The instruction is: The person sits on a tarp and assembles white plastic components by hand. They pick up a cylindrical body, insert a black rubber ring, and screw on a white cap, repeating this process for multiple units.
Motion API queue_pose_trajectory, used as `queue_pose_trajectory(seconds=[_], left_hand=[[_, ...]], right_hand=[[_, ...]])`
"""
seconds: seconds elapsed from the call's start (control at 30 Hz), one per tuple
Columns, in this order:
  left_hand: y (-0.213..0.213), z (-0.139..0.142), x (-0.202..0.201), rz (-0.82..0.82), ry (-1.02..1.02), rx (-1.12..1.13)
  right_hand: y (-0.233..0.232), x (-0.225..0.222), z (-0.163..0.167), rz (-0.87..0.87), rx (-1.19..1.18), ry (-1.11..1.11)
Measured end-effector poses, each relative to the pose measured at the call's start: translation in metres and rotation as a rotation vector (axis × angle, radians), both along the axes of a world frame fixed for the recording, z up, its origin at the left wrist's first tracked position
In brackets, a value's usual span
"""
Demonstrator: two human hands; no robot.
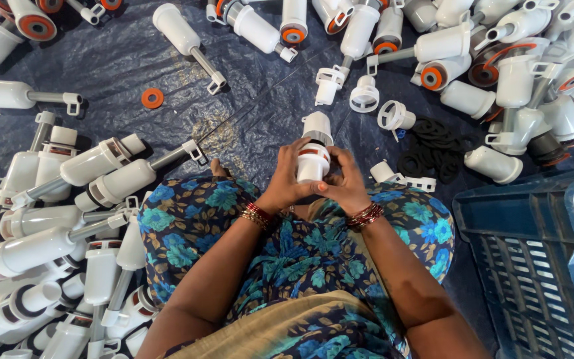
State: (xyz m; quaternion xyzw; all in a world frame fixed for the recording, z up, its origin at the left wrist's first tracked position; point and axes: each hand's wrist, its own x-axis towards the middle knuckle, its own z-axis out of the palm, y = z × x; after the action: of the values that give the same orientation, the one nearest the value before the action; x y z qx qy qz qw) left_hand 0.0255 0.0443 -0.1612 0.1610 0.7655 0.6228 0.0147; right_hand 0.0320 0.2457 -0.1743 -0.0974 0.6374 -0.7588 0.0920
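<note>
Both of my hands grip one white plastic valve part (314, 147), a cylinder with an orange ring near its middle, held upright over my lap. My left hand (289, 178) wraps its left side and my right hand (345, 181) wraps its right side. Bangles ring both wrists. I sit on a dark blue tarp (234, 100) in a blue floral dress (300, 252).
Many white plastic valve bodies with stems lie heaped at the left (68, 219) and along the top right (499, 60). A loose orange ring (152, 98) lies on the tarp. Black rubber rings (433, 146) are piled right of my hands. A blue slotted crate (533, 252) stands at the lower right.
</note>
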Motion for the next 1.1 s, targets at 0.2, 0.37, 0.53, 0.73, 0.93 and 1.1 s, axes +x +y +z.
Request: queue_pose_trajectory(seconds=[0.2, 0.37, 0.53, 0.73, 0.93, 1.1], left_hand=[[-0.007, 0.018, 0.0, 0.099, -0.096, 0.04], [-0.042, 0.044, -0.005, -0.062, -0.502, 0.942], [-0.056, 0.055, -0.006, -0.096, -0.737, 1.049], [-0.056, 0.045, -0.016, -0.181, -0.627, 1.214], [-0.05, 0.03, -0.028, 0.156, -0.455, 1.043], [-0.046, 0.022, -0.029, 0.276, -0.488, 1.049]], right_hand=[[-0.004, 0.001, 0.036, -0.018, 0.354, 0.27], [0.012, -0.013, 0.062, -0.248, 1.003, 0.728], [0.011, -0.014, 0.06, -0.276, 1.148, 0.669], [-0.007, -0.019, 0.085, -0.211, 0.994, 0.69], [-0.041, -0.041, 0.113, -0.006, 1.009, 0.685], [-0.062, -0.035, 0.089, -0.022, 0.978, 0.679]])
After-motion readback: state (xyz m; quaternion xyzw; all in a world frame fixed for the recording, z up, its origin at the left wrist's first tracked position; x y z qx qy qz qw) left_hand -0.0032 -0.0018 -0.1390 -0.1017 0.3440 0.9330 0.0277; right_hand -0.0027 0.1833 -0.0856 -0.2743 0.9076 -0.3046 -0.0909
